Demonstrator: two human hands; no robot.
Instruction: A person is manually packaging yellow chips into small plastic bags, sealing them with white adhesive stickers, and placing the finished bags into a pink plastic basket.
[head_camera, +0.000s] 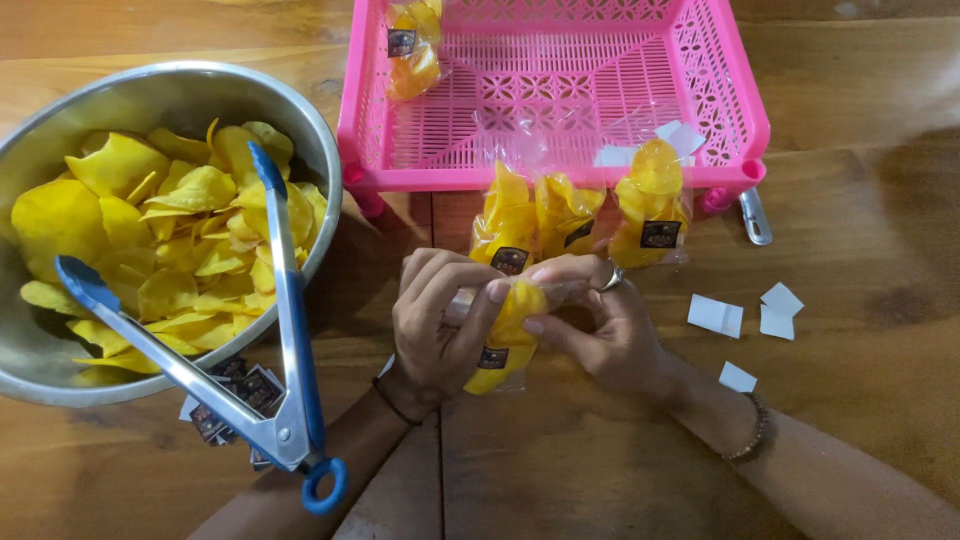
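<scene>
Left hand (437, 318) and right hand (597, 322) both pinch one clear chip packet (505, 340) with dark square label (491, 357); three labelled packets (570, 215) stand just beyond.

Bare forearms — dark cord bracelet (392, 401), beaded bracelet (752, 430), silver ring (612, 279).

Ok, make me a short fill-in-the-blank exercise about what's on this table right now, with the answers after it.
1. Both hands, left hand and right hand, hold a clear packet of yellow ____.
2. The tongs with blue tips rest on the metal ____.
3. The basket behind the hands is coloured ____.
4. Three filled packets lean against the basket's ____ wall.

Missing words: chips; bowl; pink; front
</scene>
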